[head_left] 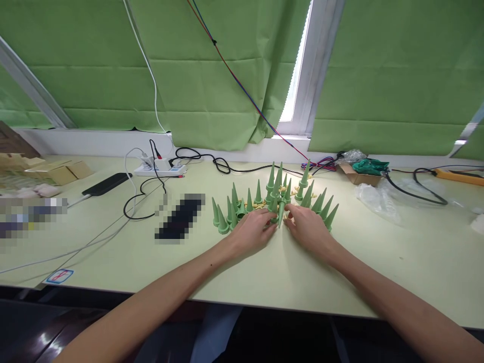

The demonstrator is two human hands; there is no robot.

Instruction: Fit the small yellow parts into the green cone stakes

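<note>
"Firstly, where are the green cones [279,182] located?"

"They form a cluster on the pale table [242,277], toward its far half. Most stand upright on collared bases, points up. Small yellow pieces [258,205] lie among them."

"What is the position of each hand?"

"The left hand [252,229] is at the near side of the cluster, palm side down, fingers bent inward. The right hand [307,227] is opposite it, fingers directed toward the same spot. One tilted cone [281,215] is between the two sets of fingertips, its point directed toward the person."

"State the grip."

"It cannot be determined for either hand. The fingers are bent close to the tilted cone, but the contact surfaces are hidden or too small to read."

"Which items are nearby?"

"Left of the cluster, near the wall, is a white power strip [144,172] with plugs fitted. To the right, an open carton [357,176] holds a dark green bag [370,167]; clear plastic [378,202] lies just in front of it."
</note>
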